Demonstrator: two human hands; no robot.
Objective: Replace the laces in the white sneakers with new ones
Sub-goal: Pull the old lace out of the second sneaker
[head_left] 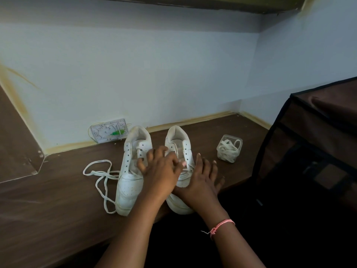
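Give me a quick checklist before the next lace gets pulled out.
1. Left sneaker unlaced: ok, eyelets bare, old lace on the table beside it.
2. Right sneaker unlaced: not ok, lace remains.
3. New laces in the clear container within reach: ok.
4. Left hand gripping the lace: cannot tell, blurred.
5. Right hand steadying the right sneaker: ok, fingers spread.

I see two bare forearms entering from the bottom edge, no sleeves on either. My left hand (162, 171) wears nothing at all. My right hand (202, 180) carries no rings, but its wrist has a thin pink string bracelet (222, 226), knotted, with one short loose end sticking out sideways.
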